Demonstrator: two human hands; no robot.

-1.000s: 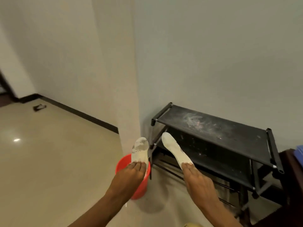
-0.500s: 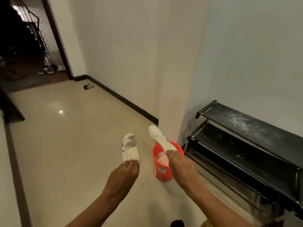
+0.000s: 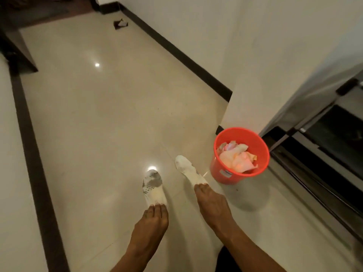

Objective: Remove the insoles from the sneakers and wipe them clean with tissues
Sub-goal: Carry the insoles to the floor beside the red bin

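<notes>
My left hand [image 3: 152,222] grips one end of a white insole [image 3: 152,186] that has grey dirt marks near its far tip. My right hand [image 3: 211,203] holds a second white insole [image 3: 187,169] by its end, and it points away toward the upper left. Both insoles hang in the air above the glossy beige floor. No sneakers are in view.
An orange bucket [image 3: 222,173] holding crumpled tissues [image 3: 236,158] stands on the floor right of my right hand, beside a white wall corner. A black shoe rack [image 3: 322,138] runs along the right wall. A small dark object [image 3: 120,24] lies far back by the skirting.
The view has swung left and down, away from the shoe rack toward the open floor. Both hands, still holding the insoles, have shifted left of the bucket.
</notes>
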